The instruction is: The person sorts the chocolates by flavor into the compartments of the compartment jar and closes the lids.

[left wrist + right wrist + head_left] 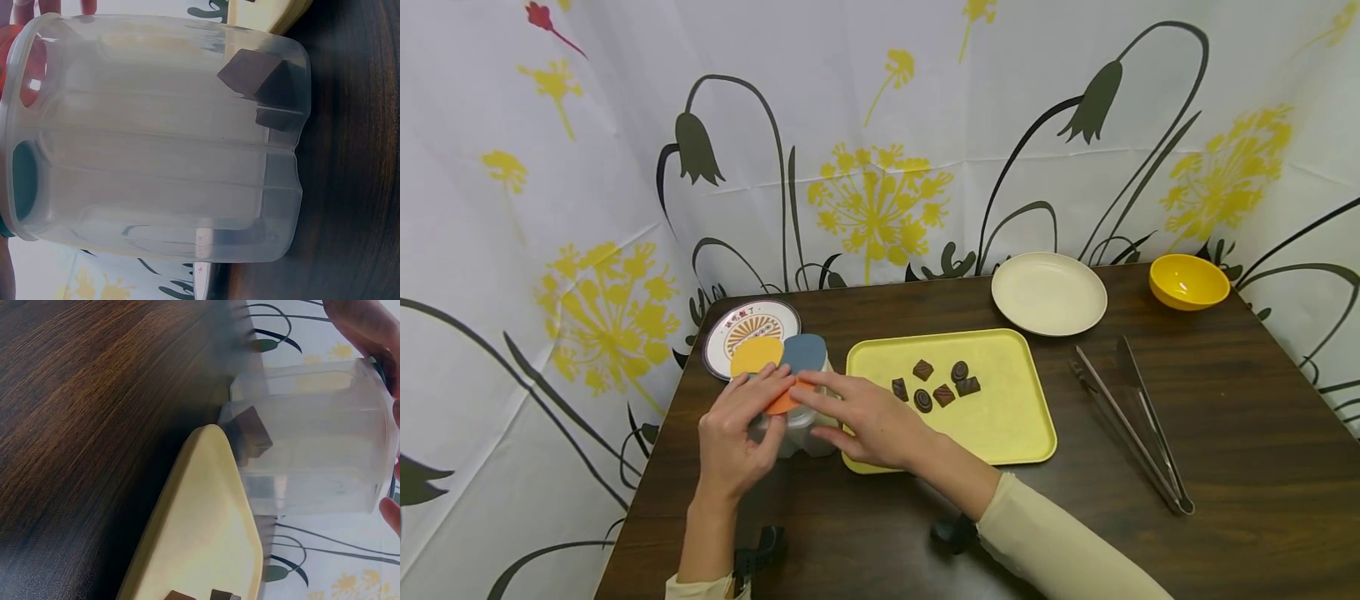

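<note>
A clear plastic compartment container [811,437] stands left of the yellow tray, with yellow [756,356], blue [805,352] and orange [782,402] lid pieces on top. My left hand [737,433] has its straight fingers laid on the orange lid piece from the left. From the other side, my right hand [872,421] touches the same piece with extended fingertips, its thumb lower by the container's side. Dark chocolate [259,78] lies in the bottom of one compartment in the left wrist view. The hands partly hide the orange piece.
Several chocolates [943,395] lie on the yellow tray [992,437]. Behind the container is a patterned plate [718,346]. Metal tongs [1150,433] rest at the right, below a cream plate [1048,293] and a yellow bowl [1189,283]. A flowered curtain [880,100] hangs behind the table.
</note>
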A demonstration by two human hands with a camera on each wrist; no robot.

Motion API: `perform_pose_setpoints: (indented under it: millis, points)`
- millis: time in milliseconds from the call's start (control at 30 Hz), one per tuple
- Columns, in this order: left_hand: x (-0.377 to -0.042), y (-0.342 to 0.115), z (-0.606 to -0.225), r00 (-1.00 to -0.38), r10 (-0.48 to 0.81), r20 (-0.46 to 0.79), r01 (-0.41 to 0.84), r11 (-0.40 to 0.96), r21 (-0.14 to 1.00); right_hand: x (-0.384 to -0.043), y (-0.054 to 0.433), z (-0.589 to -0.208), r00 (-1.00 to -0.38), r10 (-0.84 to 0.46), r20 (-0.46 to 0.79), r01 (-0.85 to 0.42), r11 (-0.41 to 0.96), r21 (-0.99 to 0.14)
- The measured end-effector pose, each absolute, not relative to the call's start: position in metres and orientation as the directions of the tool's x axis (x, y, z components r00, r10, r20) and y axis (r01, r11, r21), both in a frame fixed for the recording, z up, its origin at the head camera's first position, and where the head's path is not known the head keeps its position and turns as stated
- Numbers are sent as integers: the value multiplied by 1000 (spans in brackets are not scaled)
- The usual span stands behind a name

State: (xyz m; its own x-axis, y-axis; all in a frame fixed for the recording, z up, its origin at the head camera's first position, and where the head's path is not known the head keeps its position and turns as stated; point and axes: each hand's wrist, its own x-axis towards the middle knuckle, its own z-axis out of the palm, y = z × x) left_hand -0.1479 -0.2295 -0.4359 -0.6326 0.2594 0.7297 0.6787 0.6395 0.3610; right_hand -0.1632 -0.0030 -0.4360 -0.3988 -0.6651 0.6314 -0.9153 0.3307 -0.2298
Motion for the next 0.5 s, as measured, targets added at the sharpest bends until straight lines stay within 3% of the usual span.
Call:
perform_pose_setpoints:
  millis: [500]
  points:
    - [-148,-230,-437,-620,265,739,697,618,364,-163,-7,-439,-403,-645,649,-910,357,-211]
